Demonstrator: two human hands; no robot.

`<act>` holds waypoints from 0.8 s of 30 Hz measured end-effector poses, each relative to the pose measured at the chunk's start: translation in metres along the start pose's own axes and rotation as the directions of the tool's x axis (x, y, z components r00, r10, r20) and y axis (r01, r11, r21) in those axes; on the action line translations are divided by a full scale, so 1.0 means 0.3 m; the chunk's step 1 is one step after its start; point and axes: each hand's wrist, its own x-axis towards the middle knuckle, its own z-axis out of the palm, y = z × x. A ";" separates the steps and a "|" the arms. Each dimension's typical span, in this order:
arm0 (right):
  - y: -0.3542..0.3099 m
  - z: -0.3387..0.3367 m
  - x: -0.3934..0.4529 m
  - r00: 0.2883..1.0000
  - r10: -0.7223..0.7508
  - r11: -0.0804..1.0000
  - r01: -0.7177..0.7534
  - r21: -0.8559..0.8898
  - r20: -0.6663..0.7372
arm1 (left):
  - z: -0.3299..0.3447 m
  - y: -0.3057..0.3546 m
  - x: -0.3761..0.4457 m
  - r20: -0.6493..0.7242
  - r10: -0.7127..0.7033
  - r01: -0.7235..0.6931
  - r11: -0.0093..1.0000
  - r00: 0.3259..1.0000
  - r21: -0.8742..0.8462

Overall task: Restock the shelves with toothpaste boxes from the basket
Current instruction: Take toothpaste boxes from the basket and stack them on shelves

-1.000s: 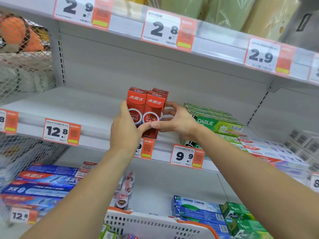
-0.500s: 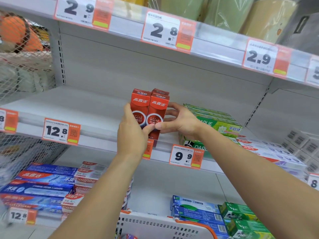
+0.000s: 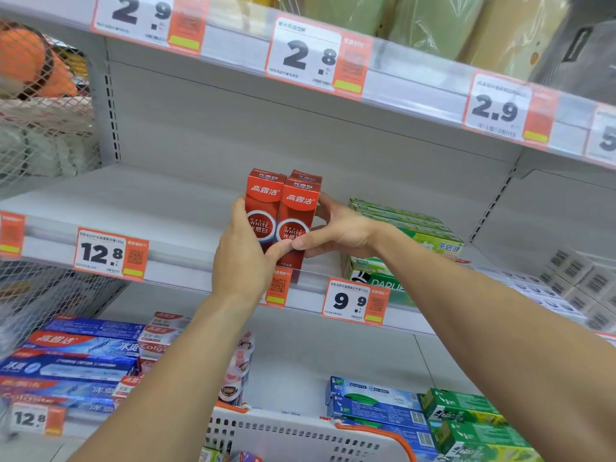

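Red toothpaste boxes upright at the middle shelf's front edge, clasped between left hand and right hand; white basket below, contents barely visible.

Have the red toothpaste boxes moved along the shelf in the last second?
Yes. The red toothpaste boxes have shifted slightly right, toward the 9.9 price tag and green Darlie boxes.

Three red toothpaste boxes stood upright at 12 o'clock, gripped by two hands: left hand, right hand. One basket sat at 6 o'clock. Seven price tags were readable. Green Darlie boxes at 3 o'clock, stacked; count unclear.
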 end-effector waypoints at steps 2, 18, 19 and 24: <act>0.003 0.001 0.002 1.000 0.002 1.000 -0.002 0.012 -0.003 | 0.000 -0.003 0.002 -0.001 -0.002 0.002 1.000 1.000 0.004; 0.015 0.080 -0.356 0.769 -0.335 0.914 0.124 -0.387 -0.544 | -0.070 0.005 -0.109 -0.248 0.131 -0.137 0.991 0.960 -0.007; 0.046 0.115 -0.415 0.741 -0.378 0.909 0.184 -0.374 -0.554 | -0.069 0.010 -0.144 -0.230 0.153 -0.162 0.987 0.961 -0.019; 0.370 0.304 -0.643 0.939 -0.087 0.970 0.004 -0.242 -0.331 | -0.005 -0.075 -0.363 0.431 0.181 -0.289 0.936 0.884 0.199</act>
